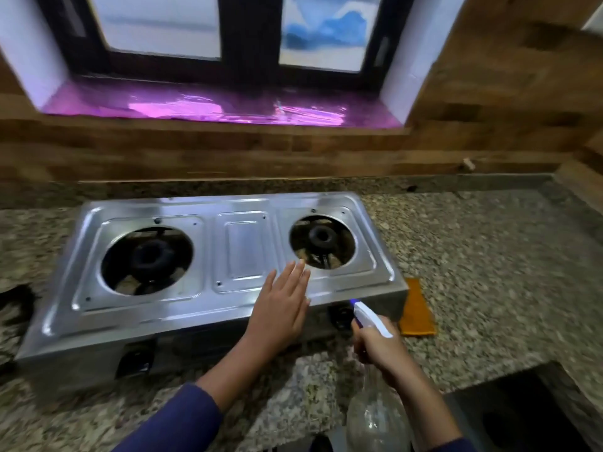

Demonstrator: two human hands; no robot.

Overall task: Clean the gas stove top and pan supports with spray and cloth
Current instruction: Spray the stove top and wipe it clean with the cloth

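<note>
A two-burner stainless-steel gas stove sits on a speckled granite countertop, set at a slight angle, below a wood-patterned wall and a dark-framed window whose sill is covered in shiny pink foil. The stove's top is bare of pan supports; two round openings show the black ring burners, the left burner and the right burner. The person's left hand lies flat, palm down, on the stove's front edge between the burners, fingers straight and close together, holding nothing. The right hand grips the neck of a clear plastic spray bottle with a white trigger head, fingers wrapped round it, the nozzle pointing toward the stove's front right corner. The bottle is in front of the stove, above the counter's front edge. A folded orange-brown cloth lies on the counter just beside the stove's right end. Both forearms wear dark blue sleeves. The view is slightly blurred.
</note>
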